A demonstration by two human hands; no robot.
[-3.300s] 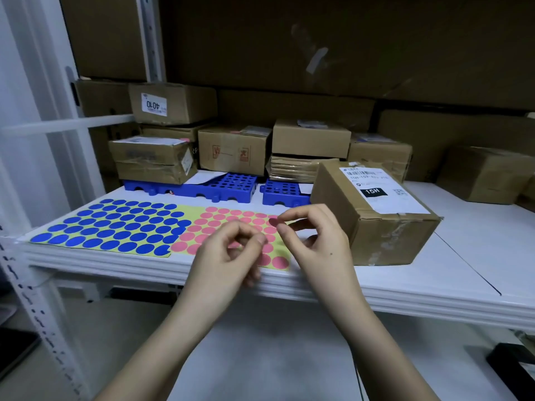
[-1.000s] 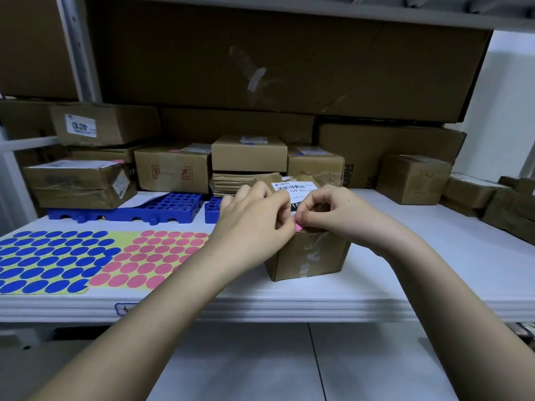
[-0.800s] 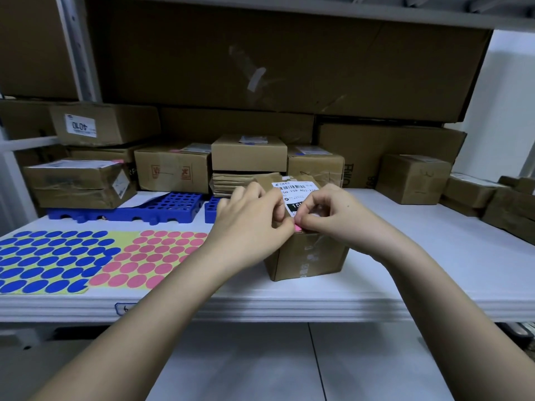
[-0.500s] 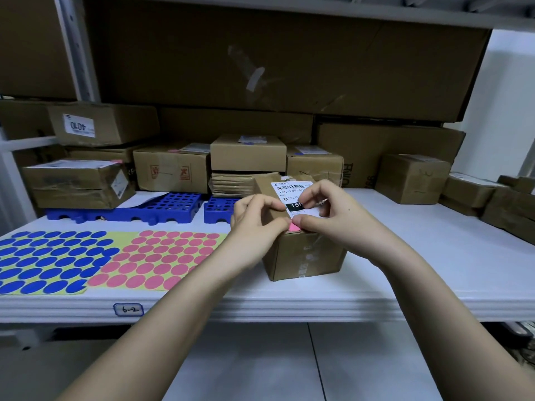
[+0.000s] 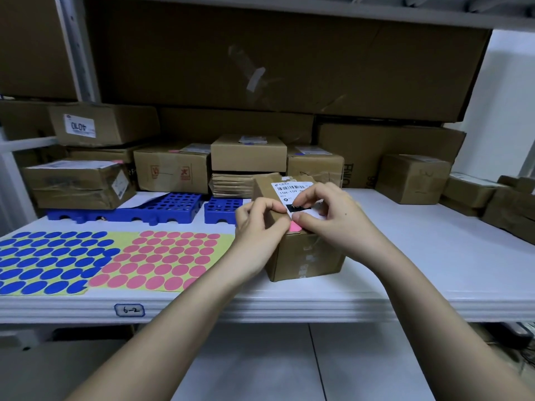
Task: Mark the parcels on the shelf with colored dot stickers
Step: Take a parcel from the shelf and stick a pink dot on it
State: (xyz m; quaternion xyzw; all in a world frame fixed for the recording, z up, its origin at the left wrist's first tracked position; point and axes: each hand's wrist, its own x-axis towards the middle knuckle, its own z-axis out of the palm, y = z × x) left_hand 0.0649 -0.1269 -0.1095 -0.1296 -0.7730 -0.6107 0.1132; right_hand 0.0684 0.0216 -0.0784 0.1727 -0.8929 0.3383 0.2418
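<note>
A white shelf [image 5: 434, 256] stacked at the back with brown cartons carries the work, with a small cardboard parcel [image 5: 304, 250] standing near its front edge, just right of centre. On the parcel's near top edge sits a pink dot sticker [image 5: 294, 227], partly covered, right at the corner below the white shipping label [image 5: 291, 189]. The right hand [image 5: 335, 221] comes in from the right with its thumb on or beside the dot and its forefinger curled onto the label; the left hand [image 5: 257, 230] meets it from the left, fingers curled against the parcel's near left corner, seemingly steadying it. Whether either hand pinches the sticker cannot be told. The right thumb looks nearest, so pressing the dot flat likely falls to it. Left of the parcel lie the pink sticker sheet [image 5: 165, 261] and, further out, the blue sticker sheet [image 5: 49, 261].
</note>
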